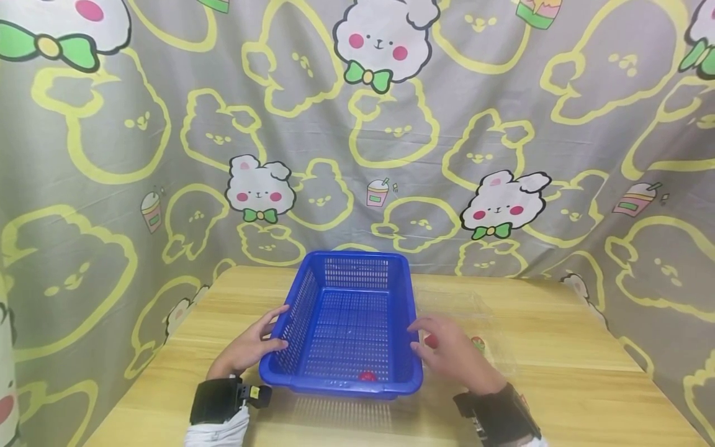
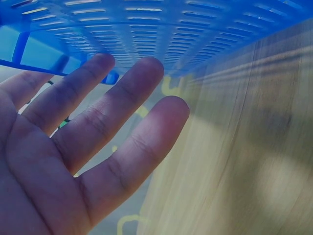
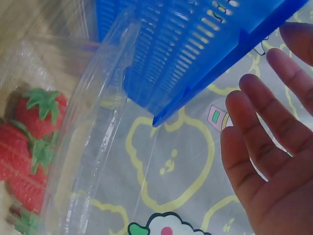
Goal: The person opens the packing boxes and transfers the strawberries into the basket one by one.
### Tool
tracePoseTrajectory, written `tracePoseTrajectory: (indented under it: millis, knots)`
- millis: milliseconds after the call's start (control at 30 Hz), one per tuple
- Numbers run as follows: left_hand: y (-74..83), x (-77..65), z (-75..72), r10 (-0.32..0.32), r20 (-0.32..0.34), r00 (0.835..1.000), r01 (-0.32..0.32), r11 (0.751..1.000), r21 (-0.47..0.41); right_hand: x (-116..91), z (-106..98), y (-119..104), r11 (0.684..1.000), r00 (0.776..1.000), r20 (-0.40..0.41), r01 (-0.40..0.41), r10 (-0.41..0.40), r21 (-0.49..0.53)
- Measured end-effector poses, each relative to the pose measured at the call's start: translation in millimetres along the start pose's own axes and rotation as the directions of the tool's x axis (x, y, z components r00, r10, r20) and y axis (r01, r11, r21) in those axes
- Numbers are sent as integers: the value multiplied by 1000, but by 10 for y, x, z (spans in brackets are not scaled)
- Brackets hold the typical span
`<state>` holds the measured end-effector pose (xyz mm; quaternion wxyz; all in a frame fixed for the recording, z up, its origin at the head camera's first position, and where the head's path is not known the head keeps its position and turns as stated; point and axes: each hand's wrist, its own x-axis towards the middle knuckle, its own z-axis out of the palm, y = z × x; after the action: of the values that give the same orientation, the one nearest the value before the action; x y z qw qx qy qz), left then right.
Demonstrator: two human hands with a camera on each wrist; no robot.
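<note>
Head view. A blue basket (image 1: 352, 332) is serving as the landmark, with a wooden table (image 1: 570, 338) extending beneath it and a patterned grey cloth (image 1: 324, 208) hanging behind it. A small red object (image 1: 367, 376) is lying inside the basket, at its near end. Left of the basket, the left hand (image 1: 248, 344) is meeting the rim with thumb and fingers wide apart. Right of the basket, the right hand (image 1: 449, 351) is reaching to the opposite rim; a clear plastic container (image 1: 455, 302) is lying on this side, partly hidden by the hand.

Left wrist view. The left hand's fingers are extending nearly straight and spread beside the basket's slotted wall; how firmly they are pressing cannot be told.

Right wrist view. The right hand's fingers are bending slightly and standing wide beside the basket's rim, most of them apart from it. On the basket's other side in this view, red strawberries (image 3: 41, 112) with green leaves are sitting in the container.
</note>
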<state>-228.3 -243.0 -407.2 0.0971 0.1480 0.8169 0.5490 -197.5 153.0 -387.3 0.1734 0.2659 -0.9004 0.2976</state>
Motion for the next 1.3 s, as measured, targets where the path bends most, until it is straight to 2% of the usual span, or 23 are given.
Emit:
tracePoseTrajectory:
  millis: [167,333,500,667,867,1133,1300]
  knots:
    - [-1,-6,-4,0,2,1000,0,1000,-1,4,-9,84,998,999,-15,-53,53,-31]
    - [-2,-9,-3,-1,-2,1000,1,1000,4,-5,6,204,997,997,-38,-70,69,-22]
    - [-11,-7,-5,4,-1,1000,-4,1000,8,-29,19,298,988,987,-24,-156,156,12]
    - [-30,-9,-7,7,7,1000,-7,1000,1,-57,10,374,957,957,26,-289,289,30]
    - [-38,-7,-3,9,6,1000,-9,1000,1,-83,-7,490,901,898,102,-432,427,31]
    - [-38,3,-4,14,10,1000,-14,1000,-13,-155,-122,596,906,888,183,-415,423,-82]
    - [-23,6,-5,14,-1,1000,-14,1000,4,-159,-171,574,895,864,236,-437,445,-88]
